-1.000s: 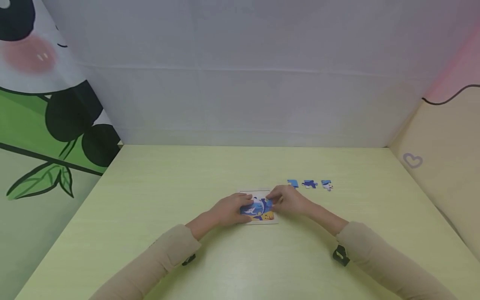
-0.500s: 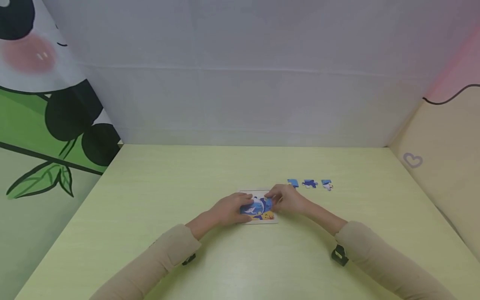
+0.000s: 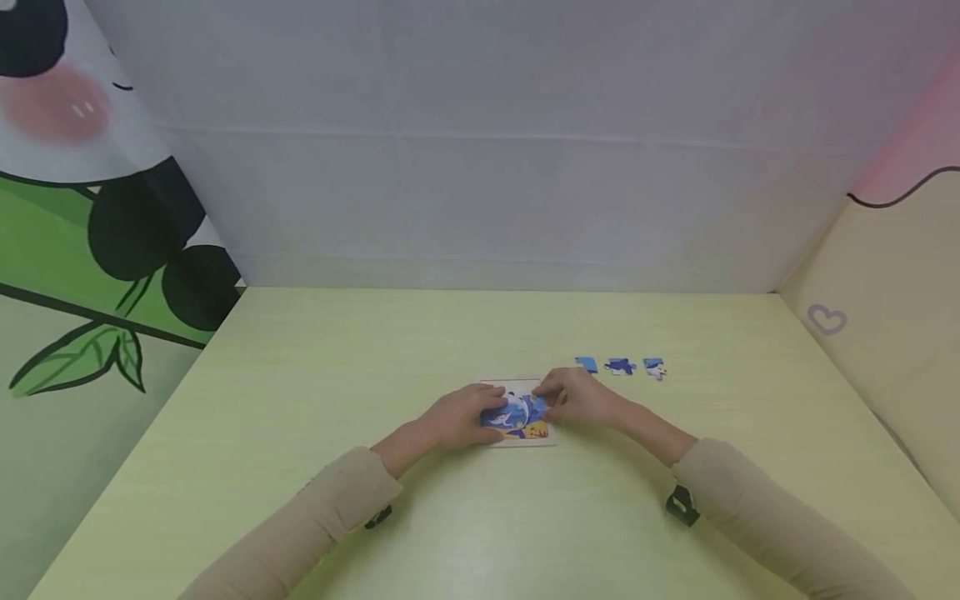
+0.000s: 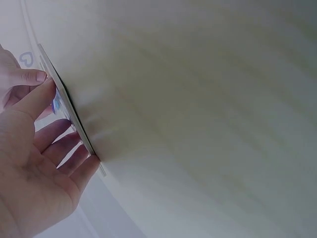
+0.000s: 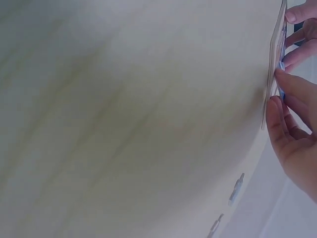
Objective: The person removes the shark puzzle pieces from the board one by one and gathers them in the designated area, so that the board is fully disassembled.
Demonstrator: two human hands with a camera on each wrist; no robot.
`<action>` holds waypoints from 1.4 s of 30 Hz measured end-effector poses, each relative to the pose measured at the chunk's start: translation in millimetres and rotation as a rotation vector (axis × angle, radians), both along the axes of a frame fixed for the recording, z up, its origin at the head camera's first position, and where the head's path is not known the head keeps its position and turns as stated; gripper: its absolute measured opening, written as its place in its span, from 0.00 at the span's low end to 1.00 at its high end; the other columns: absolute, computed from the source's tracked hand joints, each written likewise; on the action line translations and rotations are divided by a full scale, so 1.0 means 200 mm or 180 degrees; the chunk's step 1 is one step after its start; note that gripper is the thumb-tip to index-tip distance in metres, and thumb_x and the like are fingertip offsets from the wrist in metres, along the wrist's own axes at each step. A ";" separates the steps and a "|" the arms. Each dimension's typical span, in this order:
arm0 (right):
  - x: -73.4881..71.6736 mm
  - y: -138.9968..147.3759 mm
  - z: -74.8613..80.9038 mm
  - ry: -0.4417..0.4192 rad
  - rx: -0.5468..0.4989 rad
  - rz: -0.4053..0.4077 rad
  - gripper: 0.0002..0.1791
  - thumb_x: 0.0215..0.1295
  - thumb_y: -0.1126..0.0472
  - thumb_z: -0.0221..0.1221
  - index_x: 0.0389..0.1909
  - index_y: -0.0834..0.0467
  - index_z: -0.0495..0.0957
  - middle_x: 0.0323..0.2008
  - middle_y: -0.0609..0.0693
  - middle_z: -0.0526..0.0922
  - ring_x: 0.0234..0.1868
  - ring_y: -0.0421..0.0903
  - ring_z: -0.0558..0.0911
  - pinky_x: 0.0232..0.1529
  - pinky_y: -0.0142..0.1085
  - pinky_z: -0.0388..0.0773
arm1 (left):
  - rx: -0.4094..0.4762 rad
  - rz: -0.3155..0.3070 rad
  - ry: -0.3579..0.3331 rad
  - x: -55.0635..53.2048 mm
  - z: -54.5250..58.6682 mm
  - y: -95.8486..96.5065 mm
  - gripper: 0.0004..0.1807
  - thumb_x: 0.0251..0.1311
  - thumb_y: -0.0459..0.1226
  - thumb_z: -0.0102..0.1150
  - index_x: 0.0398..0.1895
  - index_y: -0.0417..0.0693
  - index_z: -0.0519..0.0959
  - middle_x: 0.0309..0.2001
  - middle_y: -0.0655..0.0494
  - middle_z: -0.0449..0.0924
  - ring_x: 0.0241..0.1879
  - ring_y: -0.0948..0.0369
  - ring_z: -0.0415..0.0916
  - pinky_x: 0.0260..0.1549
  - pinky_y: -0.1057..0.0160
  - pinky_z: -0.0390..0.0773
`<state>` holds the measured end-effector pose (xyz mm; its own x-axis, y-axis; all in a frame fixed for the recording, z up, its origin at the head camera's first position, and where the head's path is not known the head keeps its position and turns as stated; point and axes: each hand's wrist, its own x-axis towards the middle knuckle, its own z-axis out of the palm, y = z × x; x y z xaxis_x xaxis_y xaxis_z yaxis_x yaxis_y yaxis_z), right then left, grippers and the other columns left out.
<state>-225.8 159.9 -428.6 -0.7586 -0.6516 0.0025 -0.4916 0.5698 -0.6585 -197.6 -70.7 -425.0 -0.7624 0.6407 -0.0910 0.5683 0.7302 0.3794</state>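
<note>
A small flat puzzle board [image 3: 517, 444] with a pale border and a blue, white and orange picture lies on the table. My left hand [image 3: 456, 419] rests on its left side, fingertips and thumb pressing on the face. In the left wrist view these fingers are spread along the thin board [image 4: 74, 111]. At the board's right side my right hand [image 3: 583, 397] pinches a blue puzzle piece [image 3: 538, 404] between thumb and fingers. The right wrist view shows that piece low against the board's face, partly hidden by the right hand [image 5: 299, 124].
Beyond the right hand, three loose puzzle pieces lie in a row: a blue one [image 3: 586, 364], a dark blue one [image 3: 620, 366] and a blue-and-white one [image 3: 654, 367]. A grey-white wall [image 3: 510, 208] stands behind the pale yellow table [image 3: 337, 342].
The right hand's fingers shift slightly at the board's right side, still with the piece. The left hand, the board and the loose pieces stay where they were.
</note>
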 end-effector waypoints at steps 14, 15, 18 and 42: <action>-0.02 0.00 0.00 0.0500 0.0575 0.0293 0.17 0.54 0.61 0.62 0.46 0.61 0.79 0.39 0.48 0.79 0.34 0.37 0.75 0.35 0.28 0.74 | -0.0032 0.0001 -0.0001 0.00 0.00 0.00 0.29 0.55 0.45 0.60 0.59 0.42 0.70 0.63 0.47 0.64 0.63 0.51 0.59 0.61 0.54 0.61; -0.02 0.00 0.01 0.0566 0.0619 0.0319 0.17 0.55 0.61 0.62 0.47 0.61 0.79 0.39 0.49 0.80 0.34 0.38 0.75 0.35 0.28 0.75 | -0.0032 -0.0002 0.0006 -0.01 0.00 0.00 0.29 0.55 0.45 0.60 0.59 0.42 0.70 0.63 0.47 0.64 0.63 0.50 0.59 0.61 0.54 0.61; 0.00 0.00 0.02 0.0704 0.0679 0.0357 0.18 0.55 0.60 0.61 0.47 0.62 0.79 0.41 0.51 0.80 0.35 0.40 0.77 0.35 0.30 0.76 | -0.0004 0.0013 -0.0003 -0.01 0.01 -0.01 0.29 0.54 0.44 0.62 0.58 0.41 0.71 0.62 0.45 0.64 0.63 0.50 0.59 0.61 0.54 0.60; 0.02 0.01 0.01 0.0761 0.0244 0.0166 0.17 0.49 0.63 0.65 0.41 0.64 0.81 0.36 0.52 0.83 0.33 0.39 0.78 0.34 0.27 0.76 | -0.0283 0.0365 -0.0062 -0.01 0.04 -0.14 0.46 0.45 0.53 0.65 0.63 0.36 0.62 0.66 0.45 0.57 0.66 0.49 0.54 0.62 0.52 0.58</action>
